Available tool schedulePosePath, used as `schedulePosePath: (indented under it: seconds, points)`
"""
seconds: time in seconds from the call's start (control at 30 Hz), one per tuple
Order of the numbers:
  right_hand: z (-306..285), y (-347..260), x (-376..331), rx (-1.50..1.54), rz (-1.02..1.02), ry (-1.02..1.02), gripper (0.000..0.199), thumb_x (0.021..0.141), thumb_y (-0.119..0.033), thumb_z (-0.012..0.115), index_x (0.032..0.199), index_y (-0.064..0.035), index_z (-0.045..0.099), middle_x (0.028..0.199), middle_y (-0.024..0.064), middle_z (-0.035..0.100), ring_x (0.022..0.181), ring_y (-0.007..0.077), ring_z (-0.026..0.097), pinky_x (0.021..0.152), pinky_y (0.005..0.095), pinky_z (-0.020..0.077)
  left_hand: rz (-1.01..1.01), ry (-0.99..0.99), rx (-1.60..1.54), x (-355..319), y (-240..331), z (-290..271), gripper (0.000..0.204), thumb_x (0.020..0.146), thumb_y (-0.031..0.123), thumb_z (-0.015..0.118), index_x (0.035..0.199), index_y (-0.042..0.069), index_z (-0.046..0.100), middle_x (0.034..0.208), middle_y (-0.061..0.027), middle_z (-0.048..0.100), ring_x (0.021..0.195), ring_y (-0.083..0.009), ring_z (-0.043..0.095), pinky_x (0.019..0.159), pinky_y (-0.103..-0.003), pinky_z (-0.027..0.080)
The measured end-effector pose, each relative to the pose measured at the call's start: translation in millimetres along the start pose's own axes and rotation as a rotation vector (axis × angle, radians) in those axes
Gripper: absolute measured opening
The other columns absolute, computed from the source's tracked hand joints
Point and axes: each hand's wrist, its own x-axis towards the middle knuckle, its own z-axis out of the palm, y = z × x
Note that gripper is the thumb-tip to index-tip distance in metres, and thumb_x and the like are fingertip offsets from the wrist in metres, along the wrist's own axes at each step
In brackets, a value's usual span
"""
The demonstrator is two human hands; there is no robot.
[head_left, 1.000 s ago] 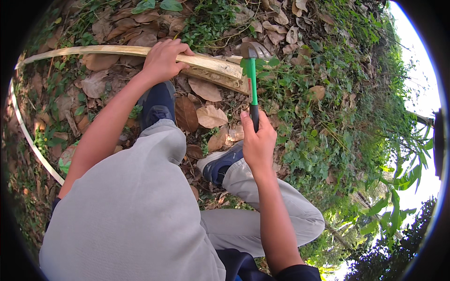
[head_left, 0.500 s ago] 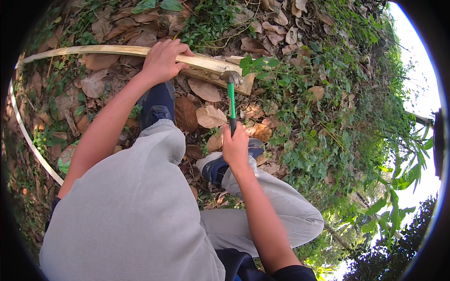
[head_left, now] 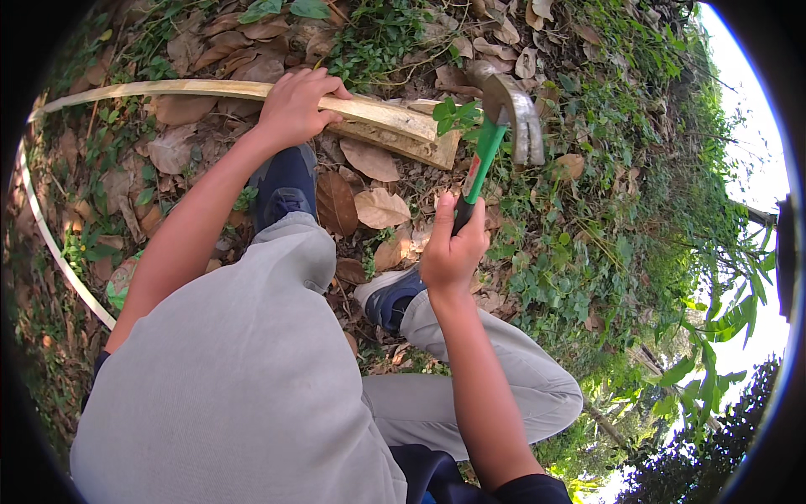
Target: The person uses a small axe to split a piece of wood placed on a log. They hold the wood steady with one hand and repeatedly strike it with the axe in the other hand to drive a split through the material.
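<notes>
My left hand (head_left: 297,107) is wrapped over a long pale wooden strip (head_left: 193,88), gripping it near its right part. Beneath the strip's right end lies a short wooden block (head_left: 403,143) on the leaves. In my right hand (head_left: 454,252) is a claw hammer (head_left: 485,160) with a green and black handle. Its metal head is raised to the right of the wood, apart from it, with the claw pointing toward me. Whether a nail sits in the wood, I cannot make out.
Dry brown leaves (head_left: 382,207) and green plants (head_left: 579,227) cover the ground. My blue shoes (head_left: 284,189) stand close below the wood. A pale curved strip (head_left: 63,252) runs down the left side. Small green leaves (head_left: 455,116) overhang the block's right end.
My right hand has lifted the hammer up and to the right, off the wood where its head was before. My left hand stays on the strip, nearly unmoved.
</notes>
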Motion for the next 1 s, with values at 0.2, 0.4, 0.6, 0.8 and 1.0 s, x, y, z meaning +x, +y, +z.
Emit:
schedulePosePath:
  seconds: [0.2, 0.4, 0.6, 0.8, 1.0]
  points:
    - [32.6, 59.7, -33.0, -0.273, 0.231, -0.248, 0.032, 0.105, -0.03, 0.057, 0.099, 0.0019, 0.056, 0.075, 0.0275, 0.064, 0.076, 0.0518, 0.064, 0.067, 0.0564, 0.0464, -0.001, -0.004, 0.001, 0.2, -3.2, 3.9, 0.029, 0.082, 0.022, 0.082, 0.109, 0.018, 0.072, 0.105, -0.0034, 0.063, 0.114, -0.0273, 0.058, 0.099, -0.043, 0.043]
    - [19.3, 30.0, -36.2, -0.188, 0.303, -0.317, 0.034, 0.103, -0.031, 0.061, 0.097, 0.0024, 0.06, 0.076, 0.0263, 0.066, 0.074, 0.0485, 0.065, 0.068, 0.0534, 0.0483, -0.001, -0.003, 0.019, 1.2, -5.1, 5.1, 0.029, 0.082, 0.023, 0.082, 0.109, 0.018, 0.072, 0.105, -0.0036, 0.063, 0.114, -0.0276, 0.058, 0.099, -0.044, 0.043]
    - [-11.6, -27.1, -2.1, -0.058, 0.092, -0.107, 0.029, 0.107, -0.028, 0.06, 0.099, 0.0001, 0.057, 0.066, 0.0173, 0.061, 0.058, 0.0368, 0.06, 0.057, 0.0461, 0.0448, -0.009, -0.022, 0.01, 1.5, -2.6, 2.8, 0.029, 0.082, 0.023, 0.082, 0.109, 0.019, 0.072, 0.105, -0.0039, 0.063, 0.113, -0.0282, 0.058, 0.099, -0.044, 0.043]
    - [0.1, -9.2, 11.9, -0.086, 0.117, -0.111, 0.027, 0.108, -0.025, 0.055, 0.099, -0.0003, 0.052, 0.069, 0.0209, 0.064, 0.063, 0.0428, 0.064, 0.059, 0.051, 0.0454, -0.013, -0.02, 0.021, 0.2, -3.2, 2.6, 0.029, 0.083, 0.024, 0.082, 0.11, 0.018, 0.071, 0.105, -0.0038, 0.063, 0.114, -0.0276, 0.058, 0.1, -0.044, 0.043]
    - [25.4, 32.0, -23.7, -0.228, 0.287, -0.323, 0.03, 0.104, -0.027, 0.055, 0.104, 0.0024, 0.053, 0.085, 0.0329, 0.067, 0.085, 0.0564, 0.064, 0.074, 0.0633, 0.0465, -0.005, -0.022, 0.007, 0.6, -1.3, 3.1, 0.03, 0.083, 0.024, 0.082, 0.11, 0.018, 0.072, 0.107, -0.0029, 0.064, 0.115, -0.0268, 0.058, 0.101, -0.043, 0.043]
